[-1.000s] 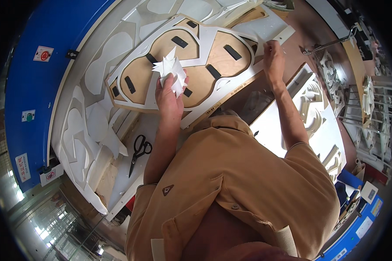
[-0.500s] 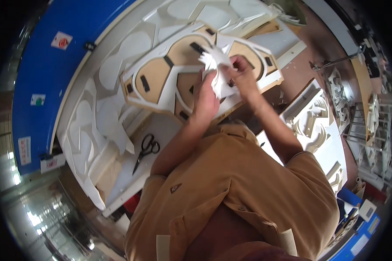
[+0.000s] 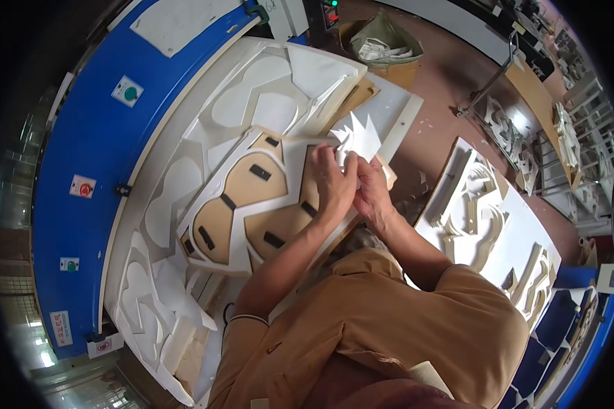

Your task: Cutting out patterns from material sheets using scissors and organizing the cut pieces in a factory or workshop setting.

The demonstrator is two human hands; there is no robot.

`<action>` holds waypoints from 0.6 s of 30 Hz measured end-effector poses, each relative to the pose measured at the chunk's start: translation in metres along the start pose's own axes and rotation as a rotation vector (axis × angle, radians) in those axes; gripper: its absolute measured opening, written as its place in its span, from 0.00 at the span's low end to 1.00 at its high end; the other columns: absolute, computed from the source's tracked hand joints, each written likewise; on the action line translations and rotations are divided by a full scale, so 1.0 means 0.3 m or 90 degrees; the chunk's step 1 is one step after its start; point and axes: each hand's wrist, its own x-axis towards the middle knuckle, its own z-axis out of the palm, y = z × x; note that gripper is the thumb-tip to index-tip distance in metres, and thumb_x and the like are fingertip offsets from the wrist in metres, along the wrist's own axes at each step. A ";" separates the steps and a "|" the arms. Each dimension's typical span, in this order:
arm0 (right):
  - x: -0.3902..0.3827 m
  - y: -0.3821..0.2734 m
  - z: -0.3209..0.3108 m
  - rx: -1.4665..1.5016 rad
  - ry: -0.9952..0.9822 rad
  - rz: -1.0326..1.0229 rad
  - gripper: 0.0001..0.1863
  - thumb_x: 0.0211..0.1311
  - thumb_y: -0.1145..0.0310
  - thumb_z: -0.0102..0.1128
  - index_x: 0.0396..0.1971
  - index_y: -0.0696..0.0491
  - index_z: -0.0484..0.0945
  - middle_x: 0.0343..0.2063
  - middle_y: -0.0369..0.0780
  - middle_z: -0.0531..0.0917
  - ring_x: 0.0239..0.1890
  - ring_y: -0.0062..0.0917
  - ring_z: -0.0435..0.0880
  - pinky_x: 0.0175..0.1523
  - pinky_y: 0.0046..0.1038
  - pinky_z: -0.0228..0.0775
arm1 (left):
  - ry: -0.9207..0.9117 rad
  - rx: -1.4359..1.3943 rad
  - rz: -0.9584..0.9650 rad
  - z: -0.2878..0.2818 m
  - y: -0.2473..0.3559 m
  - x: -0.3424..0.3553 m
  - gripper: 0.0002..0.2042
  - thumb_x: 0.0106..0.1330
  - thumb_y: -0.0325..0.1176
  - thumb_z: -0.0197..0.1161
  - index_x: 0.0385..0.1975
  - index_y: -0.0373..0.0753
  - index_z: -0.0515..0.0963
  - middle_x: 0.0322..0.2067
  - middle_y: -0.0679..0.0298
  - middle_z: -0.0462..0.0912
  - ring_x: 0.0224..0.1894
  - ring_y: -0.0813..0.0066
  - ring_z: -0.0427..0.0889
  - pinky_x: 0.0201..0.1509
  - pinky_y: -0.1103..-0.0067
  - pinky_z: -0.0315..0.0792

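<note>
A bundle of thin white cut sheet pieces (image 3: 363,138) with pointed, jagged ends is held up between my two hands. My left hand (image 3: 333,183) is closed on its left side, fingers bent around the lower part. My right hand (image 3: 373,192) closes on the bottom of the same bundle, right beside the left; some of its fingers are hidden. Under the hands lies a tan board (image 3: 271,185) with curved shapes outlined in white and several black pads (image 3: 274,238) on it. My left forearm passes over the board's near edge.
White sheet with cut-out shapes (image 3: 177,184) covers the bench behind the board. A blue machine (image 3: 68,225) with round buttons runs along the left. White curved pieces (image 3: 481,218) lie on a table at right. A bag in a box (image 3: 389,48) and a wheeled stand (image 3: 488,82) are on the far floor.
The view has turned right, so the board now appears further left and the right table shows more. Both hands still hold the white bundle, now closer together; the scissors are mostly covered by my arm.
</note>
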 end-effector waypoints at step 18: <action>2.317 -1.108 -0.522 -0.165 0.287 -0.293 0.30 0.64 0.60 0.65 0.61 0.56 0.67 0.46 0.53 0.76 0.39 0.44 0.80 0.36 0.43 0.79 | 0.018 -0.193 -0.074 0.418 0.168 0.884 0.12 0.72 0.30 0.58 0.51 0.33 0.74 0.54 0.56 0.76 0.55 0.65 0.75 0.61 0.74 0.68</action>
